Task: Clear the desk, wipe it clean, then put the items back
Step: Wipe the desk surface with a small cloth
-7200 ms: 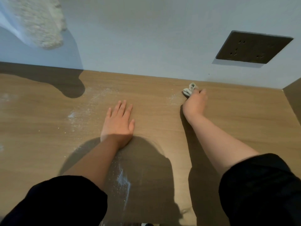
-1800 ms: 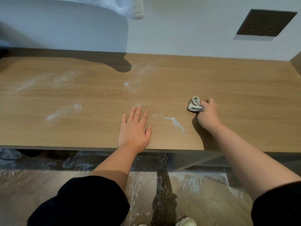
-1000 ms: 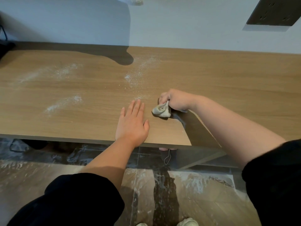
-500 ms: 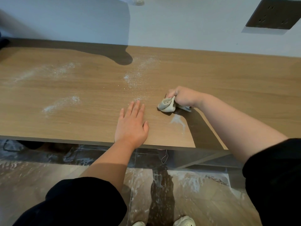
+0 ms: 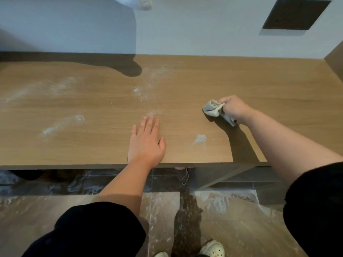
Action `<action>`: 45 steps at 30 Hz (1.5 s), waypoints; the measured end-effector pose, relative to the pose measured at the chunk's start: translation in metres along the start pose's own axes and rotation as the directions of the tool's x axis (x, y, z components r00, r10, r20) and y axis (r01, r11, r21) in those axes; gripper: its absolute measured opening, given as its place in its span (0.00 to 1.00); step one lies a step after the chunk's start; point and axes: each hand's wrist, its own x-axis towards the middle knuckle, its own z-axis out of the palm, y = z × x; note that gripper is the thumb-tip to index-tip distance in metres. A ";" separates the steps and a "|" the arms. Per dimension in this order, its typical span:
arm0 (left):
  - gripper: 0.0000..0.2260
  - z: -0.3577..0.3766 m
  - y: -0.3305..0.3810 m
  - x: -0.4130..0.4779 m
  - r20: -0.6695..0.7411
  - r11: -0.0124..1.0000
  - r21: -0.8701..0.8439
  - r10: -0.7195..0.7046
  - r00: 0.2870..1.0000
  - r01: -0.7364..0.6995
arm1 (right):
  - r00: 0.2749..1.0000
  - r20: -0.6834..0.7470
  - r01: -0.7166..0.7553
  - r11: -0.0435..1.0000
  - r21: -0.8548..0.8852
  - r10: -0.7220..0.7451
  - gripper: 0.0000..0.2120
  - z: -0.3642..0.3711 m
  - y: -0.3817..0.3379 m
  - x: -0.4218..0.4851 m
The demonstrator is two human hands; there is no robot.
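With the right hand (image 5: 233, 108) fisted round the bunched cloth (image 5: 211, 108) on the table (image 5: 278, 86) and the left hand (image 5: 146, 143) flat and empty, a careless sweep could push the white powder (image 5: 200, 140) nearest the cloth over the edge beside the left hand's wrist.

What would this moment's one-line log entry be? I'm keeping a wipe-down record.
phase: wiping | right hand: grips cloth on desk | left hand: flat on desk | white powder: patches remain
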 end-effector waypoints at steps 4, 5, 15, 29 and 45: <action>0.28 0.001 0.000 0.001 -0.009 1.000 -0.008 -0.002 1.000 0.002 | 0.998 -0.022 0.052 0.997 0.064 -0.050 0.16 0.027 0.005 -0.017; 0.28 0.001 0.000 0.000 -0.010 1.000 -0.009 -0.001 1.000 0.001 | 0.996 -0.026 0.088 0.994 0.072 -0.086 0.18 0.035 0.004 -0.025; 0.27 0.002 -0.001 0.001 -0.010 1.000 -0.018 -0.005 1.000 0.005 | 0.997 0.010 0.066 0.937 0.344 -0.074 0.17 0.051 -0.010 -0.063; 0.28 0.000 -0.004 0.000 -0.017 0.994 -0.102 0.034 0.999 -0.036 | 0.922 -0.325 0.132 0.961 -0.243 -0.209 0.18 0.080 0.025 -0.073; 0.28 -0.003 -0.081 -0.017 0.004 0.996 0.057 0.074 0.997 -0.074 | 0.923 -0.051 0.379 0.924 -0.054 -0.382 0.18 0.118 -0.008 -0.121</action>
